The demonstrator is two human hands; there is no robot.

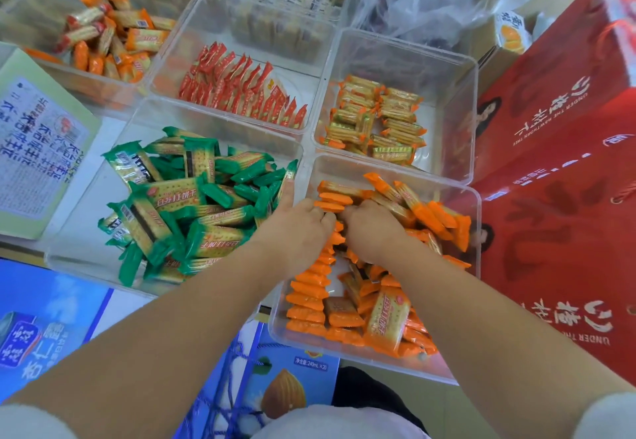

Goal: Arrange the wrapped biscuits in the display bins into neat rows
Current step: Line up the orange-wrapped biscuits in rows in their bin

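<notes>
The left hand (303,228) and right hand (373,232), knuckles almost touching, each curl their fingers around orange-wrapped biscuits (306,301) inside a clear bin (395,165). A neat row of packets lines the bin's 9 o'clock wall, and the rest lie loose. The bin at 9 o'clock holds jumbled green-wrapped biscuits (192,197). The one at 12 o'clock holds gold-wrapped biscuits (378,118).
</notes>
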